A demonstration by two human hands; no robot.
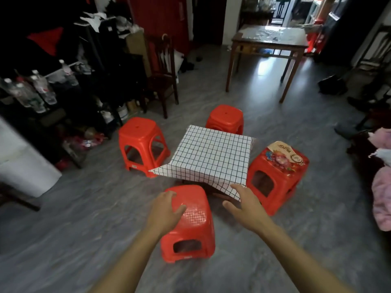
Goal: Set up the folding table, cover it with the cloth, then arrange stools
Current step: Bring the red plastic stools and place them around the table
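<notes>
A low folding table stands on the floor under a white cloth with a black grid (211, 153); only a bit of its dark legs shows below the near edge. Red plastic stools surround it: one at the left (139, 134), one behind (225, 117), one at the right (277, 172) with a printed bag on its seat, and one in front (192, 220). My left hand (167, 208) rests spread on the near stool's seat, fingers apart. My right hand (243, 199) hovers open just right of that stool, by the cloth's near corner.
A dark wooden table (268, 42) stands at the back right, a wooden chair (163, 77) back left. Cluttered shelves with plastic bottles (38, 89) line the left wall. Pink clothing (380, 187) lies at the right edge. Grey floor surrounds the setup.
</notes>
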